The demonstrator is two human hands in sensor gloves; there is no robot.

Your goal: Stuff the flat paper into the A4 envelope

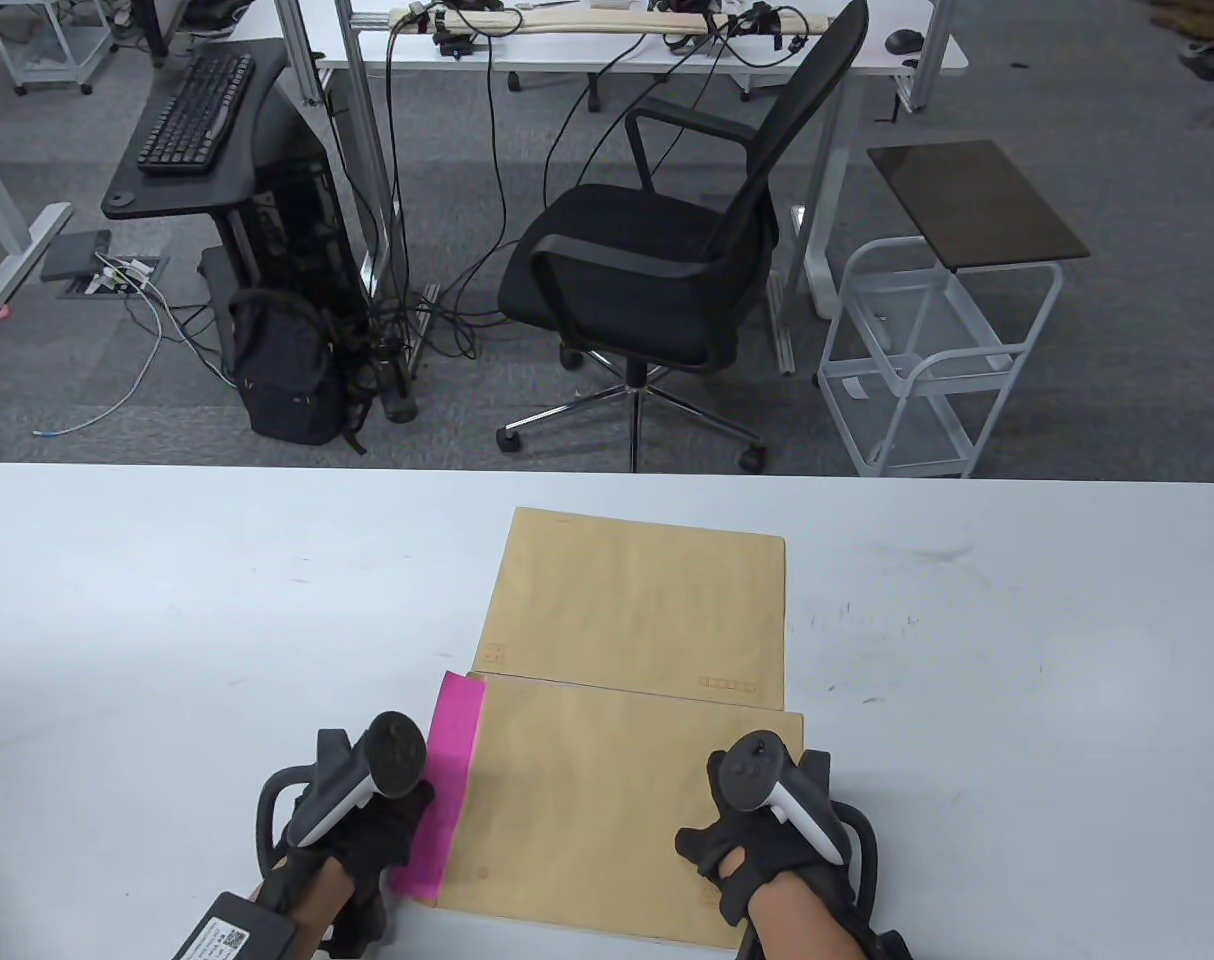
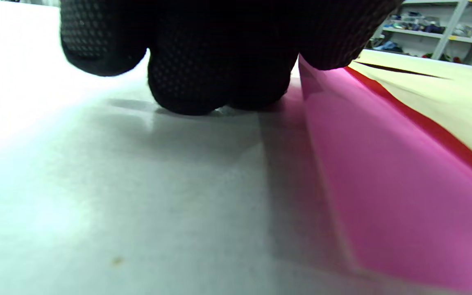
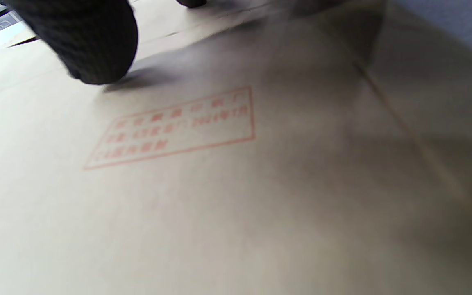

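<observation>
Near edge: left hand point(image 1: 352, 810) at pink paper point(image 1: 437, 790), fingertips point(image 2: 187, 88) curled together, pressing surface point(image 1: 167, 620) just beside paper's left edge. Paper mostly inside near envelope point(image 1: 617, 810), strip showing at left (mouth side). Paper must travel right, along envelope's long axis; left hand nearer. Right hand point(image 1: 767, 830) rests on envelope's right part; finger spread unclear. Farther: second envelope point(image 1: 637, 610).

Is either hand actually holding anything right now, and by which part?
Neither plainly grips anything. The left hand is at the pink paper sticking out of the near envelope; the right hand lies on that envelope's right end.
</observation>
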